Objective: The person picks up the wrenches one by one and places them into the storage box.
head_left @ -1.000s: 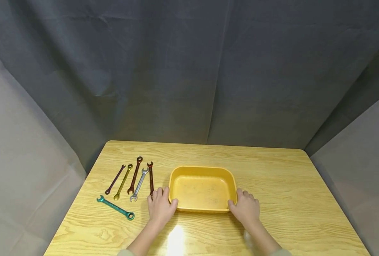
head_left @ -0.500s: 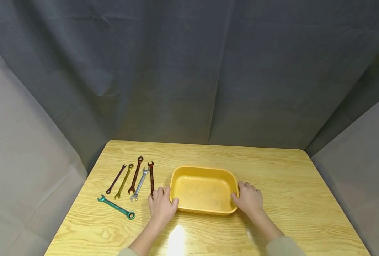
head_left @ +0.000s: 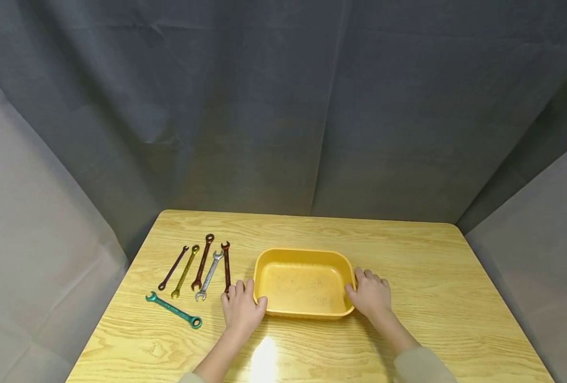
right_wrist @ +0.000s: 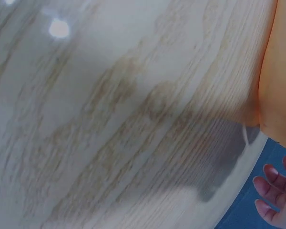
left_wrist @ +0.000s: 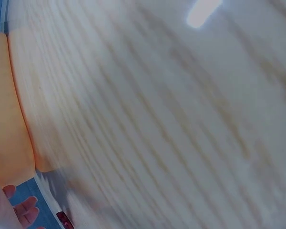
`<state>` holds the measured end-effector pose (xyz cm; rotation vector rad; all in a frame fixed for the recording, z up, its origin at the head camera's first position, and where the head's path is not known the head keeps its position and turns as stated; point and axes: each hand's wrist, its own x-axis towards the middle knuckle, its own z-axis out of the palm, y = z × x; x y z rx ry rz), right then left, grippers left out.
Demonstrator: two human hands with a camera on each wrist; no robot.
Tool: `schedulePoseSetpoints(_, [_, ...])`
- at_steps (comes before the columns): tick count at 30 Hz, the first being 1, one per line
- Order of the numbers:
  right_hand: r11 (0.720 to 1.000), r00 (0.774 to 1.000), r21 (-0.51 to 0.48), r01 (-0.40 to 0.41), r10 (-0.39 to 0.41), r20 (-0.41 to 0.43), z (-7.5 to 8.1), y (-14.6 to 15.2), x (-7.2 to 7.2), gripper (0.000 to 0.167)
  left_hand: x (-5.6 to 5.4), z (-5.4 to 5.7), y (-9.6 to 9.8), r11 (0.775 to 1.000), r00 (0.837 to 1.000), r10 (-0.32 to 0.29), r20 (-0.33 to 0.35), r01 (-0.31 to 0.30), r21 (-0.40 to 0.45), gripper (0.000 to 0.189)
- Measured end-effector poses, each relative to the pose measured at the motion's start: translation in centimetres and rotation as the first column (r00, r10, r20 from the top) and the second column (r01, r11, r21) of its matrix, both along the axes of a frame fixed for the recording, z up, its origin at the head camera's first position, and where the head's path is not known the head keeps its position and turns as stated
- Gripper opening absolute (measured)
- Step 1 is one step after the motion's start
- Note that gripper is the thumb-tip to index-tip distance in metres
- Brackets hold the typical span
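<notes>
In the head view a yellow plastic bin [head_left: 305, 287] with rounded corners sits mid-table, its inside bare. My left hand [head_left: 242, 308] holds its left end, thumb at the near-left corner of the rim and fingers along the outside. On the right end my right hand [head_left: 372, 295] grips the rim, the thumb over the edge and the fingers outside. The left wrist view catches the bin's wall [left_wrist: 12, 109] with fingertips [left_wrist: 26, 207] beside it; the right wrist view has the wall [right_wrist: 279, 76] and fingertips [right_wrist: 271, 191] at its right edge.
Left of the bin lie several combination wrenches: purple [head_left: 173, 268], yellow-green [head_left: 185, 271], dark red [head_left: 202, 263], silver [head_left: 209, 276] and teal [head_left: 173, 309]. Another dark red wrench [head_left: 227, 266] lies close to my left fingers. Dark curtains stand behind the wooden table [head_left: 408, 239].
My right hand has shifted slightly right and up on the bin's right end. The bin's right end moves slightly; the left hand and wrenches stay nearly the same.
</notes>
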<state>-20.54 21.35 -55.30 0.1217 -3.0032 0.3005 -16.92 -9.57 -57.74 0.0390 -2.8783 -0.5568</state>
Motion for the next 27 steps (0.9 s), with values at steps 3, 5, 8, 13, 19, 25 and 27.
schedulePoseSetpoints(3, [1.0,1.0,0.005,0.001,-0.001,0.022,-0.02,0.01,-0.05,0.049,0.06,-0.04,0.03,1.0,1.0,0.0,-0.005,0.0,0.004,0.047])
schedulePoseSetpoints(5, [1.0,0.999,0.011,0.001,-0.001,0.034,-0.03,0.0,0.0,0.048,0.1,-0.07,0.07,1.0,1.0,-0.001,-0.009,0.001,0.01,0.047])
schedulePoseSetpoints(8, [1.0,0.999,0.012,-0.001,0.0,0.04,0.0,-0.12,0.1,0.047,0.15,-0.07,0.07,1.0,1.0,0.001,-0.012,0.0,0.017,0.046])
schedulePoseSetpoints(13, [1.0,0.999,0.016,-0.006,0.006,0.047,0.01,-0.3,0.2,0.047,0.21,-0.06,0.01,1.0,1.0,0.008,-0.007,-0.008,0.02,0.045])
schedulePoseSetpoints(19, [1.0,0.999,0.025,-0.004,0.003,0.05,0.16,-0.4,0.21,0.046,0.27,0.05,-0.02,0.999,1.0,0.006,-0.01,-0.005,0.035,0.045])
schedulePoseSetpoints(25, [1.0,0.999,0.024,-0.009,0.008,0.043,0.3,-0.37,0.11,0.043,0.25,0.5,-0.16,0.999,1.0,-0.023,-0.009,0.024,0.04,0.046])
schedulePoseSetpoints(27, [1.0,0.999,0.027,-0.008,0.007,0.041,0.3,-0.35,0.08,0.043,0.22,0.64,-0.28,0.998,0.999,-0.041,0.003,0.041,0.042,0.047])
